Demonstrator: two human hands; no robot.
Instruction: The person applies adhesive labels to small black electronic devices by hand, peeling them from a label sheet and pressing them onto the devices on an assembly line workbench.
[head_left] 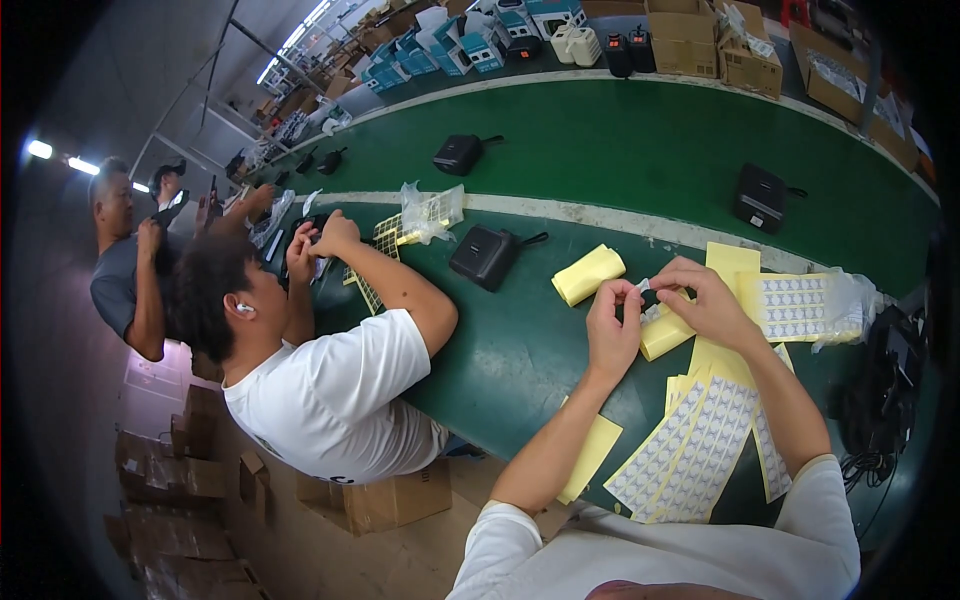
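My left hand (614,328) and my right hand (708,305) meet above the green bench, fingertips pinched together on a small whitish piece (643,286); it is too small to name for certain. Under my right hand lies a rolled yellow sheet (668,338), partly hidden by the fingers. A second yellow roll (588,275) rests just beyond my left hand. Between my forearms, sheets of printed stickers (690,450) on yellow backing fan out toward me. Another sticker sheet (793,308) lies right of my right hand, partly under a clear plastic bag (852,308).
Black box-shaped devices with straps sit on the bench (487,258) and on the green conveyor belt (765,198). A co-worker in a white shirt (340,380) works close at my left. Black cables (880,400) heap at the right edge. Cartons (685,40) line the far side.
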